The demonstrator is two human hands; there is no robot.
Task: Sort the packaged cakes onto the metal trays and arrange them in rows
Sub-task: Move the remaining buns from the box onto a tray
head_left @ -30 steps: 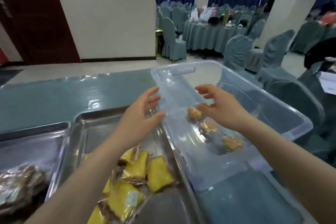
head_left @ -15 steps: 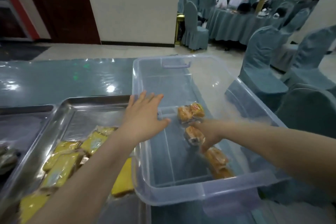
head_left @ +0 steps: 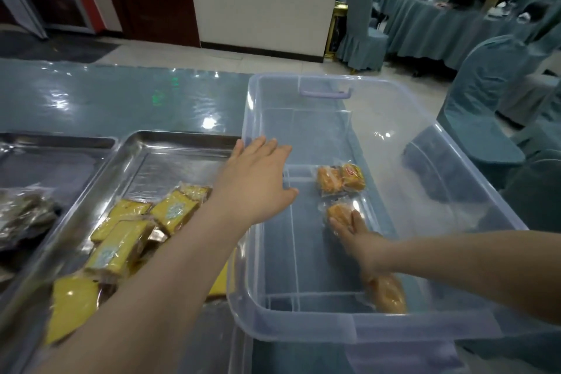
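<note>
Bin of clear plastic [head_left: 425, 143] at right on the teal, film-covered surface [head_left: 121, 100], purple handle [head_left: 324, 93] on its far wall. Inside, near the middle: a pair of orange packaged cakes [head_left: 340, 179] side by side; just nearer, 1 orange cake in a wrapper [head_left: 339, 213]; at the near right corner, 1 more orange cake [head_left: 385, 296], blurred.

Right hand [head_left: 353, 234] down in the bin, fingers straight and laid flat on the middle wrapped cake, touching rather than gripping it. Left hand [head_left: 261, 173] over the bin's left rim, fingers spread and relaxed, holding nothing; whether touching the rim, cannot tell.

Left of the bin, touching or just beside it: a metal tray [head_left: 158, 149] with a loose heap of yellow packaged cake slices [head_left: 133, 234] in its near half, partly hidden under the left forearm, not in rows. Further left, a 2nd metal tray [head_left: 60, 149] with dark, brownish packaged items [head_left: 24, 215] at the frame edge, too blurred to identify.

Beyond, covered chairs [head_left: 361, 24] and a draped table [head_left: 440, 24].
</note>
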